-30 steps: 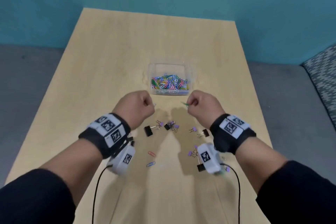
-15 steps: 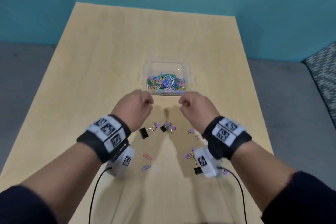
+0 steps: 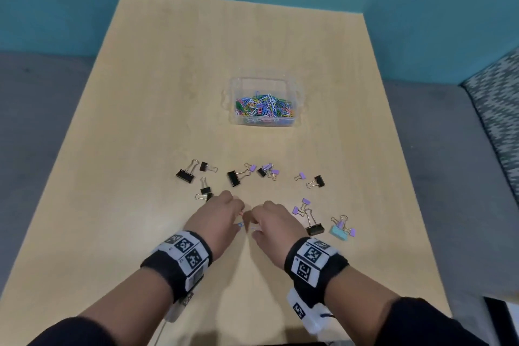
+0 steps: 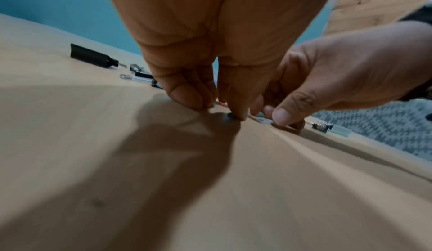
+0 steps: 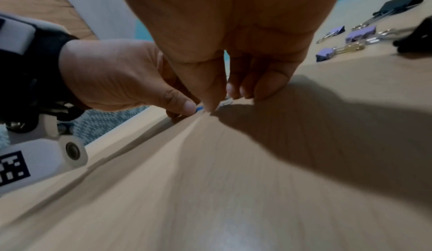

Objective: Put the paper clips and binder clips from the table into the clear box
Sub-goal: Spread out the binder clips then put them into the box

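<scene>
Black binder clips [image 3: 185, 175]: a loose group on the bench [image 3: 140, 121] left of my hands, the nearest just beside my left knuckles. If I sweep that hand outward I may knock one toward the edge.
Left hand [image 3: 214, 218]: fingertips down on the bench, thumb and forefinger closed on a blue paper clip [image 5: 199, 108]. The clip lies flat and thin, so my grip may slide off it, or only push it along the wood.
Red paper clip [image 3: 241, 213]: a sliver shows between my two hands, just beyond the blue one. Whether either hand touches it I cannot tell. With both hands crowded here I could flick it away.
Right hand [image 3: 273, 222]: fingers curled, thumb and forefinger pinched on a pale clip [image 4: 263, 121] against the bench. I cannot make out its colour surely. A weak pinch on so thin a wire could let it fall on the way to the box.
Clear box [image 3: 233, 93]: well beyond my hands at mid-bench, already heaped with coloured paper clips. It looks light, so a careless drop or a bump at the rim might shift it or bounce a clip out.
Purple and black binder clips [image 3: 304, 209]: right of my right hand, with a teal binder clip [image 3: 338, 232] nearer the bench edge. My wrist could drag these off.
</scene>
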Action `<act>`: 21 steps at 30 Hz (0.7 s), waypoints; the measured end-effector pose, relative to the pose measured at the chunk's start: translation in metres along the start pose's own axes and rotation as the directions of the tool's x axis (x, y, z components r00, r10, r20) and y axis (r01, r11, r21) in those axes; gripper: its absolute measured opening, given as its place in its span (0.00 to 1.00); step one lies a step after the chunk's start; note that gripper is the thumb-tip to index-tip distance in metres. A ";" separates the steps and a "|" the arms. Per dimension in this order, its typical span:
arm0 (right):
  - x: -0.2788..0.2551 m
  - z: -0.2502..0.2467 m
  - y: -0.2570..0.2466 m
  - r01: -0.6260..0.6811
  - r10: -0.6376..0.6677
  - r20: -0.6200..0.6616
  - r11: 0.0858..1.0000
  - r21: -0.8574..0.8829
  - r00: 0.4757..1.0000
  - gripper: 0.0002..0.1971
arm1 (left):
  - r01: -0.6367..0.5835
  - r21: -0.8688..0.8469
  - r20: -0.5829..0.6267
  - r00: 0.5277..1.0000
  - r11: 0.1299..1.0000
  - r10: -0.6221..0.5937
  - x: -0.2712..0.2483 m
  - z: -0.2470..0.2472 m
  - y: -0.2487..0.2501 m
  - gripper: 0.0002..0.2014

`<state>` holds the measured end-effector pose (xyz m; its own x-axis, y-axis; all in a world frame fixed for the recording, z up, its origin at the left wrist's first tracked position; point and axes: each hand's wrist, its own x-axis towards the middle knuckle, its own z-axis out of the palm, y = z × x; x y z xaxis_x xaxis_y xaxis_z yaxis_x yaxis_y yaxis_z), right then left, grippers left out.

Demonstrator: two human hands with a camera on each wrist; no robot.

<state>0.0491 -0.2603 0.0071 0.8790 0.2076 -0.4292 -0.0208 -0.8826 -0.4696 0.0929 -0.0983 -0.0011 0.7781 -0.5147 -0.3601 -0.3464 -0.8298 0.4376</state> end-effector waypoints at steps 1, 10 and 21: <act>0.001 0.000 -0.002 -0.010 0.010 -0.005 1.000 -0.020 1.000 0.11 | 0.009 0.010 -0.014 1.000 1.000 -0.009 0.000 0.001 0.001 0.08; 0.005 -0.001 -0.012 -0.080 0.081 0.014 0.995 -0.052 0.997 0.20 | -0.013 0.200 0.004 1.000 0.980 0.012 0.000 0.003 0.004 0.07; 0.000 0.004 -0.005 -0.007 0.006 -0.022 0.999 -0.052 1.000 0.13 | -0.031 0.367 0.047 0.999 0.930 0.015 -0.005 0.001 0.017 0.14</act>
<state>0.0470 -0.2545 0.0066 0.8891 0.1933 -0.4148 -0.0019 -0.9049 -0.4257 0.0826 -0.1104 0.0072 0.7476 -0.5366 -0.3914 -0.5384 -0.8347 0.1158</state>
